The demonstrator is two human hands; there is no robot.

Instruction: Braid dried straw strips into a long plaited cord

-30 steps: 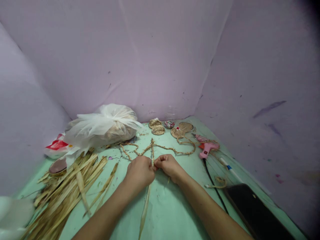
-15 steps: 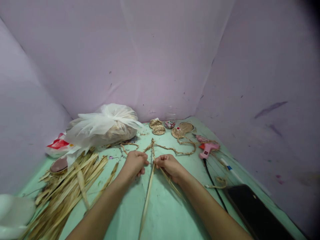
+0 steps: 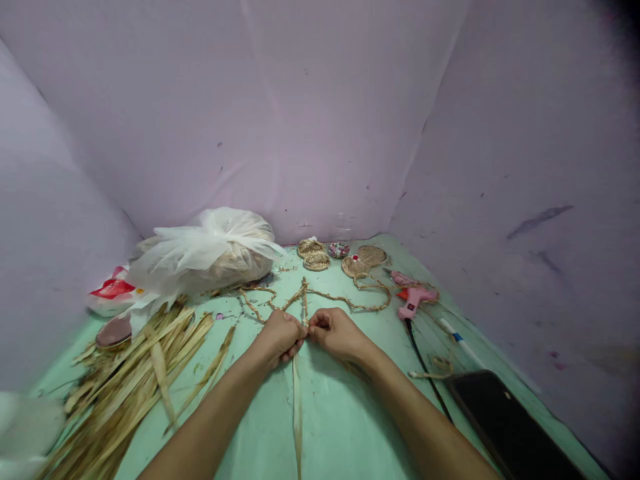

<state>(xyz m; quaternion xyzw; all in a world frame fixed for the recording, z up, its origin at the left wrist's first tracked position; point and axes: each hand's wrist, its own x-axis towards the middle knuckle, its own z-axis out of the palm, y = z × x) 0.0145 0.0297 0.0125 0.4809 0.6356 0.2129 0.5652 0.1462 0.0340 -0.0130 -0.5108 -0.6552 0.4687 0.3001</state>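
Observation:
A thin tan braid (image 3: pixel 305 308) of dried plant fibre runs down the middle of the green surface to my two hands. My left hand (image 3: pixel 281 337) is closed at its lower end, fingers curled round a strand. A pale flat strip (image 3: pixel 297 413) hangs down from beneath those fingers toward me. My right hand (image 3: pixel 337 333) pinches the braid's end from the other side, thumb and forefinger together, fingertips nearly touching the left ones. Further braided cord (image 3: pixel 350 305) curves away on both sides from the braid's top. The crossing point of the strands is hidden by my fingers.
Dried leaf strips (image 3: pixel 125 393) lie in a pile at left, below a white plastic bag (image 3: pixel 210 250). Coiled fibre pieces (image 3: pixel 315 255) and a bead container (image 3: pixel 339 250) stand at the back. At right are a pink glue gun (image 3: pixel 415 300), its black cable and a black phone (image 3: pixel 515 420).
My left hand has moved right and closed at the braid's end; before, it was just apart from it. The hanging strip has swung to the right at its lower end.

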